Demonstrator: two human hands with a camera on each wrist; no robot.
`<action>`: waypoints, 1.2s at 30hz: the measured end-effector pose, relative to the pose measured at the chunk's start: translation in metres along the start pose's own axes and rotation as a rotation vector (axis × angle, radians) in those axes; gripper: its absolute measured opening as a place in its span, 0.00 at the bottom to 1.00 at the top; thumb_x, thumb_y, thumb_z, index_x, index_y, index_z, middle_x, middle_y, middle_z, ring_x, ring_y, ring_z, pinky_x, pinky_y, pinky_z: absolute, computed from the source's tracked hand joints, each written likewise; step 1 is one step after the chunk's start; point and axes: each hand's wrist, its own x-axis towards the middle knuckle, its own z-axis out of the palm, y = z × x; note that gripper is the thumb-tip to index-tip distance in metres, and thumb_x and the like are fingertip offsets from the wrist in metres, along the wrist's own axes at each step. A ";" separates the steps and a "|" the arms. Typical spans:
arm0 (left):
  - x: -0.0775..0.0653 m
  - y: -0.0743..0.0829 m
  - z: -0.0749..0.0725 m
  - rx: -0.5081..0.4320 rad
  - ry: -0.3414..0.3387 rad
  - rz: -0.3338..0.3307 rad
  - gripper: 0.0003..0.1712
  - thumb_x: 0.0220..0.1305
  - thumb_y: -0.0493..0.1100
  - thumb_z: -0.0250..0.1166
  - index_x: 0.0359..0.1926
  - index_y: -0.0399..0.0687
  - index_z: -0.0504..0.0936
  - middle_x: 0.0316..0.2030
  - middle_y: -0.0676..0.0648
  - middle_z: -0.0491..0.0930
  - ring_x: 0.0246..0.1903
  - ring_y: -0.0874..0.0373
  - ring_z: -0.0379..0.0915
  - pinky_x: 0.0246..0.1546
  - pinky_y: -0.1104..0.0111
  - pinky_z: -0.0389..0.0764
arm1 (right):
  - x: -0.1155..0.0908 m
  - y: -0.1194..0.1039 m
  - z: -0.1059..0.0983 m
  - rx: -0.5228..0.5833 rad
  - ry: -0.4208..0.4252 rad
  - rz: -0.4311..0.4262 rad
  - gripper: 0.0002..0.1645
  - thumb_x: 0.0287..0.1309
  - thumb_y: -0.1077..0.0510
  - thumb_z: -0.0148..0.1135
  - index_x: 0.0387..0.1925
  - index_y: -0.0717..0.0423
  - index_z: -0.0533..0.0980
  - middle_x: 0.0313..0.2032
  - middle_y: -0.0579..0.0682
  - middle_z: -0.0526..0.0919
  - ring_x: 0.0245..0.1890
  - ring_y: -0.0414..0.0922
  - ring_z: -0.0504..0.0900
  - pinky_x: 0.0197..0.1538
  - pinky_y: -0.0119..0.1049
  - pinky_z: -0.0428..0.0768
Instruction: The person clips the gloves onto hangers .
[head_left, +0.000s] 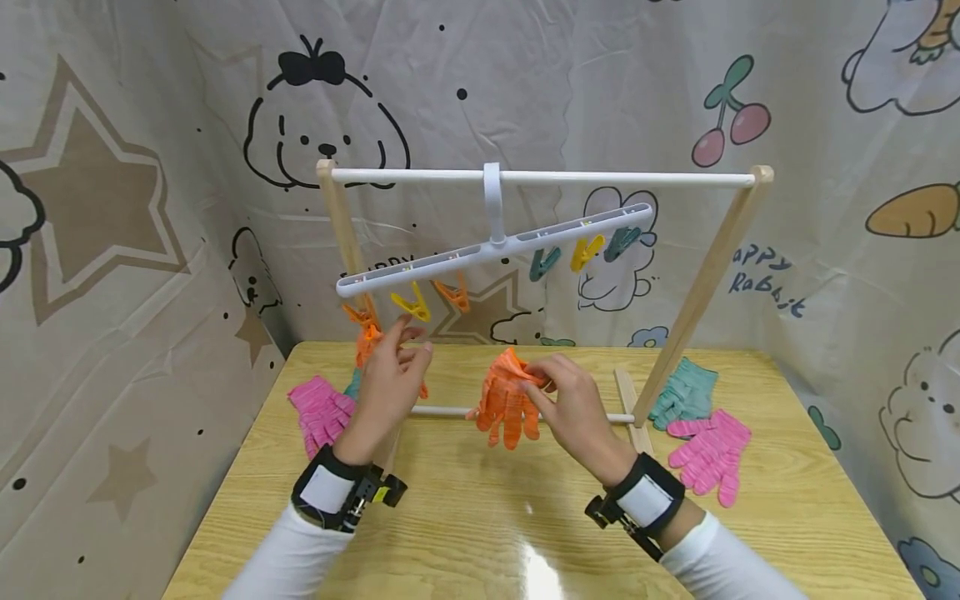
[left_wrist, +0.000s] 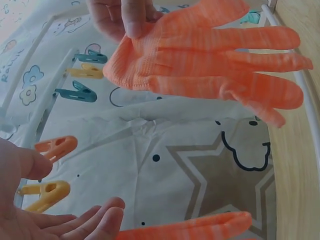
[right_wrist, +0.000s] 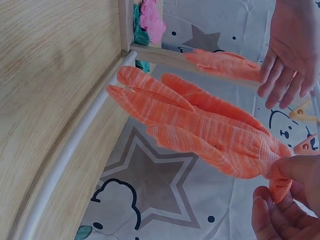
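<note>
By its cuff, my right hand [head_left: 576, 408] pinches an orange knit glove [head_left: 504, 398], whose fingers hang down over the table. In the right wrist view, thumb and fingers close on the cuff of that glove [right_wrist: 205, 130]. My left hand [head_left: 386, 383] is raised just below a yellow clip [head_left: 411, 302], with loosely bent fingers and nothing held. A white hanger [head_left: 450, 260] hangs tilted, its left end lower. From its leftmost orange clip [head_left: 360, 315] hangs a second orange glove [head_left: 367, 345], partly hidden behind my left hand. Another orange clip [head_left: 453, 293] holds nothing.
The hanger hooks over the white bar [head_left: 637, 177] of a wooden-sided rack [head_left: 697, 300]. Teal clips [head_left: 545, 263] and a yellow clip [head_left: 587, 252] line its right half. Pink gloves [head_left: 321, 412] and teal gloves [head_left: 684, 392] lie at both sides of the table [head_left: 480, 508].
</note>
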 end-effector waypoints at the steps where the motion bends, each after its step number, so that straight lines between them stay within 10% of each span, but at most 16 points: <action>1: 0.001 0.001 -0.001 -0.010 -0.003 0.008 0.36 0.74 0.43 0.57 0.77 0.41 0.57 0.66 0.38 0.74 0.58 0.41 0.80 0.59 0.49 0.80 | 0.000 0.000 0.000 0.000 0.000 -0.001 0.10 0.57 0.62 0.72 0.41 0.59 0.83 0.38 0.52 0.85 0.36 0.44 0.83 0.39 0.43 0.84; 19: 0.015 0.015 -0.010 -0.097 0.054 0.080 0.27 0.75 0.42 0.56 0.71 0.39 0.67 0.67 0.33 0.74 0.62 0.41 0.77 0.63 0.52 0.77 | 0.002 -0.007 0.003 0.006 -0.009 -0.010 0.10 0.58 0.62 0.72 0.42 0.60 0.83 0.39 0.53 0.85 0.36 0.45 0.84 0.40 0.39 0.85; 36: 0.028 0.022 -0.011 -0.154 0.207 0.049 0.27 0.74 0.45 0.57 0.69 0.38 0.72 0.54 0.37 0.85 0.40 0.52 0.89 0.35 0.80 0.81 | 0.003 -0.005 0.009 0.018 -0.017 -0.017 0.08 0.59 0.63 0.71 0.40 0.60 0.83 0.38 0.54 0.85 0.36 0.46 0.84 0.39 0.41 0.85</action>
